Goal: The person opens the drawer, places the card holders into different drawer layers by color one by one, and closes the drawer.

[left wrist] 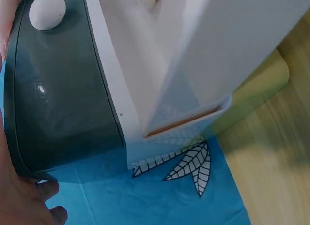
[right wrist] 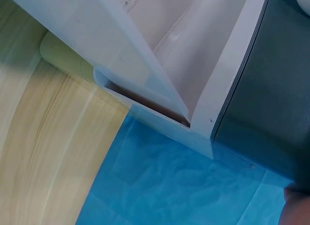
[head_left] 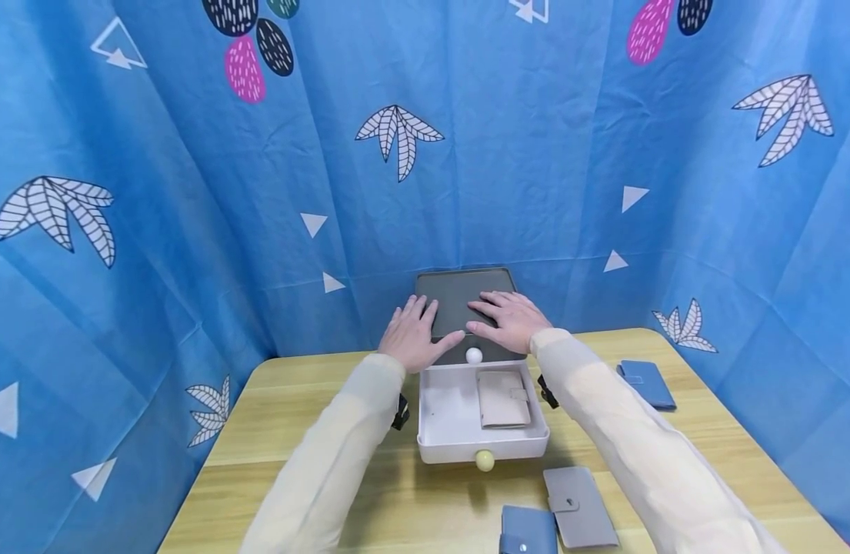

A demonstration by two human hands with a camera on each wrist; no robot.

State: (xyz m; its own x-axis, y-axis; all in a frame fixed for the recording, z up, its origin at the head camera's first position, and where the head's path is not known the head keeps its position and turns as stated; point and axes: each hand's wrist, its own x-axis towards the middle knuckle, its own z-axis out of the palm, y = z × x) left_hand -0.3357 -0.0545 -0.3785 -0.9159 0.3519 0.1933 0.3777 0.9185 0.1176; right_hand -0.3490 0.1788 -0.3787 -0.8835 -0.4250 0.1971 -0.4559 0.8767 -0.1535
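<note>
A small drawer cabinet [head_left: 459, 300] with a dark green-grey top stands at the table's back. My left hand [head_left: 412, 336] rests over its left front corner, fingers spread and fairly straight. On the right side of the top lies my right hand [head_left: 511, 322], fingers extended toward the middle. Between the hands shows the dark upper drawer front [left wrist: 63, 89] with a white knob [head_left: 474, 355]. Below it a white drawer [head_left: 447, 445] is pulled out, with a yellow knob [head_left: 485, 461]. Inside, a beige wallet [head_left: 504, 400] lies on the right side.
A blue wallet [head_left: 648, 385] lies right of the cabinet, beyond my right forearm. Nearer the front edge are a grey wallet [head_left: 582, 508] and another blue wallet [head_left: 528, 529], side by side. A patterned blue curtain [head_left: 521, 192] hangs around the wooden table [head_left: 307, 392].
</note>
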